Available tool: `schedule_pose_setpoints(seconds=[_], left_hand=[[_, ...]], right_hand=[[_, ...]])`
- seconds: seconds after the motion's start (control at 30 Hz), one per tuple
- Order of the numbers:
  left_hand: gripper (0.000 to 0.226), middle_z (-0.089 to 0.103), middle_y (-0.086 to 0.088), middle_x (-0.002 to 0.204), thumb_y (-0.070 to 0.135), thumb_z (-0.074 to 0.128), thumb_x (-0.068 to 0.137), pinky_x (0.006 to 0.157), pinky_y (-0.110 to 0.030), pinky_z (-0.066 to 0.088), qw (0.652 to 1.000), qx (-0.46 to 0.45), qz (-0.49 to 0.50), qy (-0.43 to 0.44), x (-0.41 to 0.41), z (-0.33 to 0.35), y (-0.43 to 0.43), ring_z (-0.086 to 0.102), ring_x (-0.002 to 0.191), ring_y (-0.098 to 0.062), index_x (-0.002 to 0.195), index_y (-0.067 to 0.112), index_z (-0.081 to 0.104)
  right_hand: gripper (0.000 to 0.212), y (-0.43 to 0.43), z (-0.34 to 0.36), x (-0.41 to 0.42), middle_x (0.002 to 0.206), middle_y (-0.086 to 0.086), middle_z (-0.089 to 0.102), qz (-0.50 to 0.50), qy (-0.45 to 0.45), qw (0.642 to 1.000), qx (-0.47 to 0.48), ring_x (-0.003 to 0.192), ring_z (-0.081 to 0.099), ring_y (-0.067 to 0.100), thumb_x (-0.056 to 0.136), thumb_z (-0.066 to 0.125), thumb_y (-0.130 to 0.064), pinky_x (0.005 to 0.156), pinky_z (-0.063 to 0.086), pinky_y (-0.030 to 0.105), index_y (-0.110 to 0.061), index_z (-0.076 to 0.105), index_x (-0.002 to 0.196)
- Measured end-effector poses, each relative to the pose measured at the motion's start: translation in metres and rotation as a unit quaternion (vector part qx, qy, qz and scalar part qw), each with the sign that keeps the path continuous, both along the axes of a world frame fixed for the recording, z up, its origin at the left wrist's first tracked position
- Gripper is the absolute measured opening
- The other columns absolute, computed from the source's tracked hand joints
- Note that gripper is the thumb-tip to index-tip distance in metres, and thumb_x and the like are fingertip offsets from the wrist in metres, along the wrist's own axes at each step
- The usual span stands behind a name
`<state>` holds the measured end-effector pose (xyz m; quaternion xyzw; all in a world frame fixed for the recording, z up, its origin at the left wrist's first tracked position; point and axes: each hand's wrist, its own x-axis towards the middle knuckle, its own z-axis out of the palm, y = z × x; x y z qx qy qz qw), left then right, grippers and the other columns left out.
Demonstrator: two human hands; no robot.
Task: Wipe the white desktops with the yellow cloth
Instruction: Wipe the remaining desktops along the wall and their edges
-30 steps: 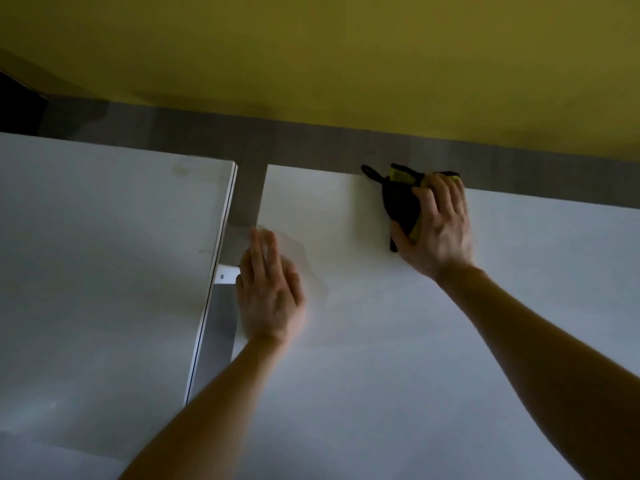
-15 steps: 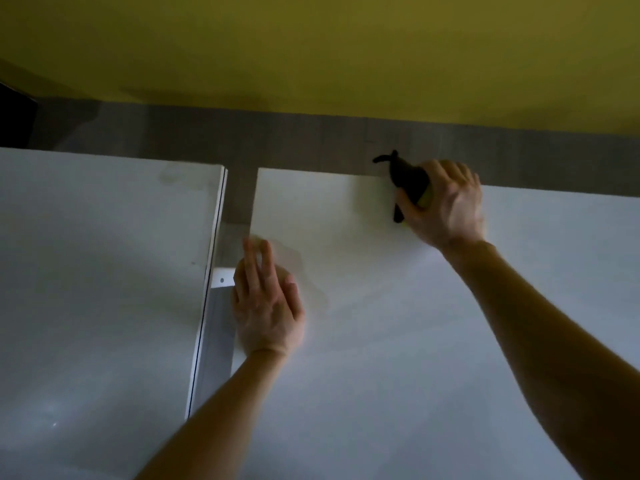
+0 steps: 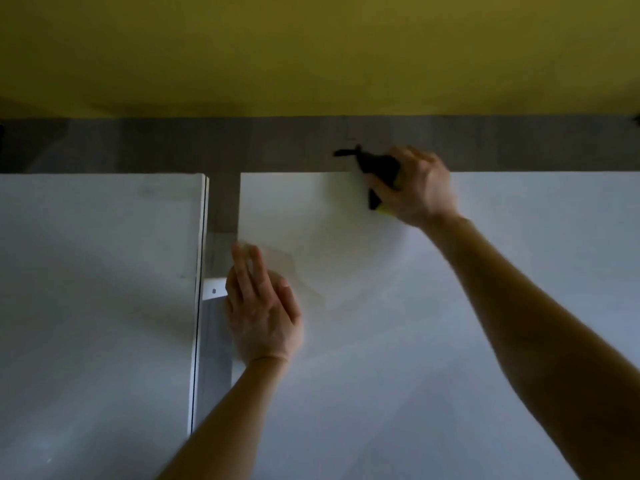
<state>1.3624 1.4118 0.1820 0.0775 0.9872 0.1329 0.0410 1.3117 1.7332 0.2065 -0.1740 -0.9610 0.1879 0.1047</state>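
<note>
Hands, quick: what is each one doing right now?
Left hand: open, flat on the right desktop, holding nothing.
Right hand: closed on the cloth at the desktop's far edge.

An office or classroom, seemingly: two plain white laminate desktops [image 3: 97, 306] stand side by side below a mustard-yellow wall [image 3: 311, 53].

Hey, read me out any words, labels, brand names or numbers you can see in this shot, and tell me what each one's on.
None. Nothing readable shows on the two white desktops, the cloth in the right hand, the left hand, the small bracket in the gap, or the yellow wall.
</note>
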Motion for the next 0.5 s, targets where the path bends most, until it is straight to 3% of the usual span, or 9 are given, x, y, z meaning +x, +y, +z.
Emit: schedule_pose_setpoints(seconds=[0.07, 0.13, 0.2, 0.27, 0.37, 0.43, 0.5], left_hand=[[0.066, 0.015, -0.013, 0.18, 0.034, 0.039, 0.111, 0.111, -0.052, 0.044, 1.0, 0.0, 0.002, 0.001, -0.001, 0.0, 0.002, 0.043, 0.147, -0.043, 0.172, 0.013, 0.024], [0.065, 0.015, -0.014, 0.18, 0.033, 0.038, 0.111, 0.111, -0.053, 0.044, 1.0, 0.006, 0.007, -0.008, 0.0, 0.0, 0.002, 0.044, 0.147, -0.044, 0.172, 0.013, 0.024], [0.065, 0.016, -0.014, 0.18, 0.034, 0.037, 0.111, 0.112, -0.054, 0.044, 1.0, -0.002, -0.001, -0.005, 0.001, 0.0, 0.001, 0.043, 0.148, -0.045, 0.172, 0.013, 0.024], [0.066, 0.013, -0.012, 0.181, 0.038, 0.033, 0.112, 0.116, -0.054, 0.043, 1.0, -0.006, -0.004, -0.002, 0.001, -0.001, 0.003, 0.039, 0.152, -0.043, 0.173, 0.015, 0.02], [0.066, 0.012, -0.009, 0.181, 0.041, 0.029, 0.112, 0.121, -0.052, 0.039, 1.0, -0.01, 0.001, -0.003, 0.003, 0.0, 0.003, 0.036, 0.156, -0.04, 0.173, 0.018, 0.017], [0.065, 0.015, -0.012, 0.181, 0.039, 0.033, 0.112, 0.119, -0.052, 0.041, 1.0, -0.002, 0.006, 0.009, 0.001, -0.001, 0.003, 0.04, 0.151, -0.043, 0.172, 0.015, 0.022], [0.064, 0.016, -0.014, 0.18, 0.038, 0.033, 0.112, 0.116, -0.053, 0.044, 1.0, 0.001, 0.003, 0.01, 0.001, -0.001, 0.003, 0.043, 0.148, -0.044, 0.171, 0.014, 0.025]], right_hand=[[0.035, 0.049, 0.006, 0.038, 0.09, 0.014, 0.071, -0.115, -0.012, 0.993, 0.003, 0.084, 0.066, 0.041, 0.089, 0.071, -0.049, 0.076, 0.049, 0.043, -0.014, 0.069, 0.094], [0.034, 0.023, 0.002, 0.026, 0.088, 0.014, 0.071, -0.187, -0.042, 0.981, 0.021, 0.085, 0.066, 0.042, 0.087, 0.069, -0.049, 0.081, 0.048, 0.045, -0.016, 0.07, 0.091], [0.035, -0.063, -0.003, -0.028, 0.09, 0.01, 0.073, -0.12, -0.015, 0.992, -0.028, 0.088, 0.068, 0.038, 0.087, 0.069, -0.054, 0.083, 0.046, 0.042, -0.02, 0.072, 0.094], [0.041, -0.153, 0.008, -0.088, 0.1, 0.005, 0.072, 0.032, -0.028, 0.998, -0.056, 0.096, 0.066, 0.03, 0.094, 0.062, -0.063, 0.089, 0.045, 0.04, -0.025, 0.072, 0.108], [0.044, -0.188, 0.013, -0.12, 0.113, 0.004, 0.07, 0.181, -0.088, 0.976, -0.088, 0.108, 0.065, 0.029, 0.099, 0.056, -0.063, 0.094, 0.046, 0.041, -0.029, 0.066, 0.126], [0.041, -0.138, 0.003, -0.091, 0.104, 0.006, 0.071, 0.154, -0.048, 0.982, -0.1, 0.099, 0.067, 0.034, 0.095, 0.06, -0.059, 0.084, 0.051, 0.04, -0.025, 0.068, 0.116], [0.04, -0.054, -0.005, -0.037, 0.096, 0.009, 0.073, 0.042, -0.012, 0.998, -0.036, 0.088, 0.069, 0.037, 0.092, 0.065, -0.058, 0.073, 0.054, 0.041, -0.02, 0.072, 0.104]])
